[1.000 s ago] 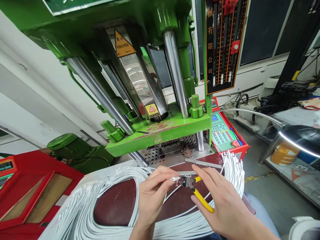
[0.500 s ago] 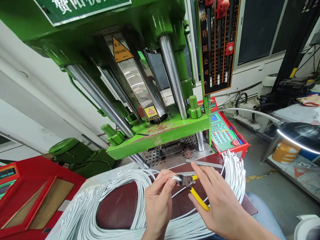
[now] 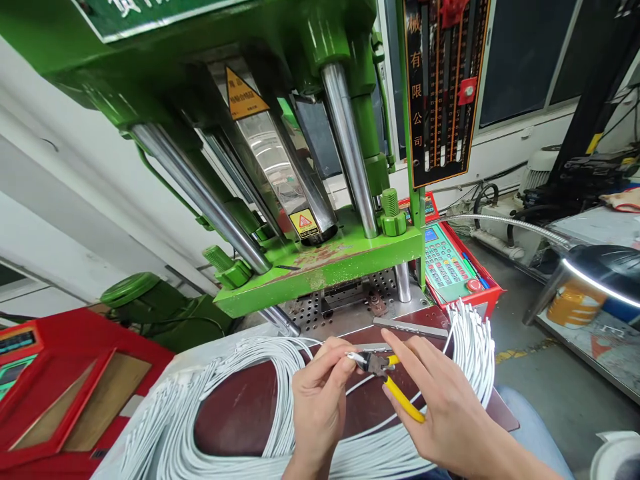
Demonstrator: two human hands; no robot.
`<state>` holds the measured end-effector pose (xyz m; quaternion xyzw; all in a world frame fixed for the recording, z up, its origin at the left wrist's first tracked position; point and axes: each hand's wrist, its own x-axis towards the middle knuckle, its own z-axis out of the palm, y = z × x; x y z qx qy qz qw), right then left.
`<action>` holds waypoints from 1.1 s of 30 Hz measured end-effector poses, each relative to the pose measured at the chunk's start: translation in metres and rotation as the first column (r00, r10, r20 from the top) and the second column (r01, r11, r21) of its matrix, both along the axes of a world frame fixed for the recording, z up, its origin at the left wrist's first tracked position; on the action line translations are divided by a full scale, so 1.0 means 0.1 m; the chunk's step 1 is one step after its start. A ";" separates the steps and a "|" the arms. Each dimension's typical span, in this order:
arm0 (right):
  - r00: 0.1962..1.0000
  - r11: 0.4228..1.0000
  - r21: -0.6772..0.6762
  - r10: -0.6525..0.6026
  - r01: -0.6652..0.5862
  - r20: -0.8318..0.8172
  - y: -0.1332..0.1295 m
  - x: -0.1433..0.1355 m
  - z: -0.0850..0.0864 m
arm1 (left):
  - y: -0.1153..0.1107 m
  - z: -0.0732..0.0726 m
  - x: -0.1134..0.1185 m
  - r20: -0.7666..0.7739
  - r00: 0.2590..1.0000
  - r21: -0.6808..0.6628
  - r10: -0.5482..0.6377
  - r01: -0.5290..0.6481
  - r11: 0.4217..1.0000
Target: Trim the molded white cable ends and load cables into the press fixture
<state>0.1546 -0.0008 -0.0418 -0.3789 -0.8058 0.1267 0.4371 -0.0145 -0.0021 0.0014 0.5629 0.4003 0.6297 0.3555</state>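
Note:
My left hand (image 3: 320, 397) is closed, with thumb and forefinger pinching the end of a white cable (image 3: 357, 359). In my right hand (image 3: 443, 393) is a pair of yellow-handled cutting pliers (image 3: 380, 365), its two handles spread apart. Their dark jaws sit at the cable end, just right of my left fingertips; whether they bite on it I cannot make out. Under both hands lies a big coil of white cables (image 3: 280, 400) on a dark red-brown board (image 3: 235, 413). A bundle of white cable ends (image 3: 473, 347) lies right of my right hand.
A green press (image 3: 320, 267) with steel columns stands ahead, over a perforated metal plate (image 3: 310, 317). Metal bars (image 3: 410, 327) lie at the board's far edge. To the right are a red control box (image 3: 450, 260) and a lamp (image 3: 605, 267); a red cabinet (image 3: 65, 380) is at left.
My hands, the pliers and the cable end appear slightly further right and lower, while the view itself shifts a little. Both grips look the same.

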 end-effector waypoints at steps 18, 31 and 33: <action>0.950 0.901 -0.320 0.236 -0.292 -0.203 -0.01 0.08 0.15 | 0.06 0.04 0.02 0.116 0.985 -0.120 -0.126 0.140 0.983; 1.000 0.990 -0.141 0.020 -0.022 -0.019 -0.01 0.01 -0.03 | 0.04 0.06 0.02 0.156 0.979 -0.143 -0.131 0.154 0.978; 0.999 0.992 -0.118 0.032 -0.033 -0.011 0.03 0.04 -0.01 | 0.07 0.07 -0.01 0.204 0.964 -0.191 -0.168 0.208 0.959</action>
